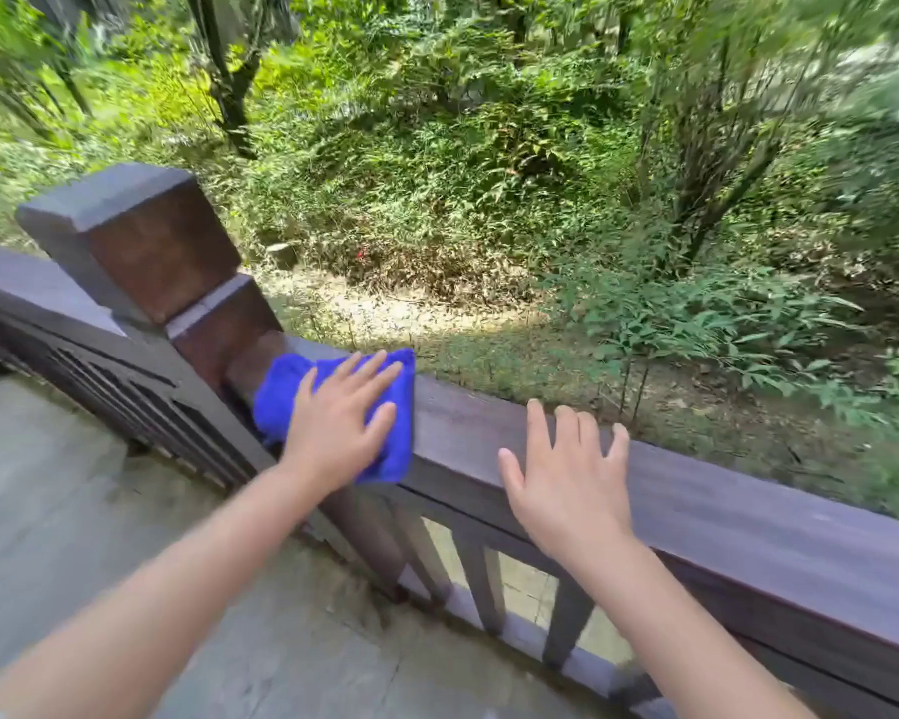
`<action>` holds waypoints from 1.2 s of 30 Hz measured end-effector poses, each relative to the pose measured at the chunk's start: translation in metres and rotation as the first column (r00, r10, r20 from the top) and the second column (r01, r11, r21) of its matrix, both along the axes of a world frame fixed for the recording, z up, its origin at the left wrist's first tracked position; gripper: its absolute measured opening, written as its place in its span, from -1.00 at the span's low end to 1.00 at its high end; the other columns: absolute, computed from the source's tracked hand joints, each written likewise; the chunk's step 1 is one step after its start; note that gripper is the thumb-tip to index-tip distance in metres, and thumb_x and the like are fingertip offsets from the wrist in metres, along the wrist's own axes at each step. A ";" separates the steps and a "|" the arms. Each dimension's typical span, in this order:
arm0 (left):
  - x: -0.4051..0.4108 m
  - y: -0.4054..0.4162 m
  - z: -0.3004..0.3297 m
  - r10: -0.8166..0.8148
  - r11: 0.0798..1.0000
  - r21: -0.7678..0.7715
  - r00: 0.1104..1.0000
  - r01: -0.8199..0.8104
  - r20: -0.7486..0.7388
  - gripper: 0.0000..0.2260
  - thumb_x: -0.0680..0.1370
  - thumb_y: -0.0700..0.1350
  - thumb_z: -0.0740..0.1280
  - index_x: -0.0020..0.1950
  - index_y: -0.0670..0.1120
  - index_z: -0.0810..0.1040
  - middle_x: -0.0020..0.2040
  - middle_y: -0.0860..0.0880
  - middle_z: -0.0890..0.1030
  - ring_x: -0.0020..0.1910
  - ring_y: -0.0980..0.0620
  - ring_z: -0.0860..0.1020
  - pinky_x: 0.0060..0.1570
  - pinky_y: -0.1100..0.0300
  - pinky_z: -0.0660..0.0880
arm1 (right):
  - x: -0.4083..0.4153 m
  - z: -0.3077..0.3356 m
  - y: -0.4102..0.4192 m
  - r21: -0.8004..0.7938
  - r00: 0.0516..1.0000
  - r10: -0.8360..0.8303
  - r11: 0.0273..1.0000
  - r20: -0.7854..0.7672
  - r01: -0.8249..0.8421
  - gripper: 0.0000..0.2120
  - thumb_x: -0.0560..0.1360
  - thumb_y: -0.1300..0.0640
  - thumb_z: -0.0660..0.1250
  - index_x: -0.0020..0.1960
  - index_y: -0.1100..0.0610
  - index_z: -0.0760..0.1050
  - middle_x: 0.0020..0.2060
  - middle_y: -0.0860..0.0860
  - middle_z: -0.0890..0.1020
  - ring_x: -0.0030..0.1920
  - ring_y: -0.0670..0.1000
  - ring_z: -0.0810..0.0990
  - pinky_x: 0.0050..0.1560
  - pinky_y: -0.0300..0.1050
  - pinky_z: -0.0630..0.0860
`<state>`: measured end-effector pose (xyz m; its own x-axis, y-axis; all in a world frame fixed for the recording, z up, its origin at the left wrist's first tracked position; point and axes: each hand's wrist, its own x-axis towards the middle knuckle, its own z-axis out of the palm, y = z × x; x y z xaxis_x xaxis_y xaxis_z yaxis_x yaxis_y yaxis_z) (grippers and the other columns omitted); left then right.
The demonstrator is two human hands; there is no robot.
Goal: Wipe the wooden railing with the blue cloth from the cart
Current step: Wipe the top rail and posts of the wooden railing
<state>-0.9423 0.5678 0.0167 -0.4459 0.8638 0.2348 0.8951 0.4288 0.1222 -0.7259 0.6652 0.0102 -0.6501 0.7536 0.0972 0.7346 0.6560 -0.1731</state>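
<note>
Your left hand [341,422] lies flat on the cloth [333,407], fingers [369,368] spread and pointing away from you — not gripping it, only pressing it down. That makes sense for wiping: an open palm spreads the pressure over more of the fabric and keeps it from bunching under the stroke. The cloth sits on top of the rail [696,490], draped over its near edge, with its far end bunched up against the foot of the post [172,272]. So you are at the very start of this stretch of rail, right in the corner where dust tends to gather; I would judge the wipe as only just under way, with the long run to your right not yet covered.

Your right hand [567,480] rests bare on the rail, well to the right of the cloth. Its fingers are loosely open and curled a little over the far edge, holding nothing — it looks like a brace, steadying you as you lean toward the drop beyond.

Both forearms reach forward and slightly left, wrists low, the left elbow pushed out further. To go on, you would likely draw the cloth toward the right hand, which will then need to shift clear. No cart shows here.
</note>
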 end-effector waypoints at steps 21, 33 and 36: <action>-0.125 0.001 0.003 -0.008 0.989 -0.148 1.000 0.004 -0.030 -0.45 0.40 0.36 -0.06 0.37 0.29 0.20 0.50 -0.04 0.17 0.47 -0.08 0.07 0.40 -0.20 0.02 | -0.111 0.002 -0.016 -0.004 0.994 0.099 0.995 0.054 -0.099 -0.38 0.50 -0.21 -0.02 0.44 0.11 0.07 0.20 0.13 0.42 0.23 0.16 0.35 0.27 0.26 0.20; -0.052 0.005 -0.012 0.281 0.960 -0.023 0.956 -0.280 0.082 -0.38 0.35 0.40 -0.10 0.39 0.27 0.13 0.53 -0.02 0.11 0.50 -0.09 0.00 0.36 -0.30 0.03 | -0.119 0.009 -0.008 -0.158 0.981 0.173 0.970 -0.092 -0.186 -0.46 0.55 -0.11 -0.04 0.47 0.05 -0.01 0.38 0.06 0.33 0.35 0.08 0.29 0.34 0.11 0.16; -0.015 0.011 -0.015 0.244 0.968 0.029 0.964 -0.248 0.108 -0.40 0.37 0.37 -0.02 0.39 0.24 0.16 0.52 -0.06 0.14 0.50 -0.11 0.02 0.34 -0.30 0.01 | -0.111 0.021 0.008 -0.430 0.932 0.095 0.867 -0.351 -0.251 -0.52 0.57 0.05 0.01 0.47 0.05 0.03 0.41 0.14 0.29 0.40 0.09 0.23 0.38 0.03 0.12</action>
<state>-0.9575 0.5785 0.0020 -0.6672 0.7147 0.2100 0.7442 0.6268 0.2310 -0.8369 0.6728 0.0314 -0.7689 0.6392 -0.0151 0.4743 0.5544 -0.6839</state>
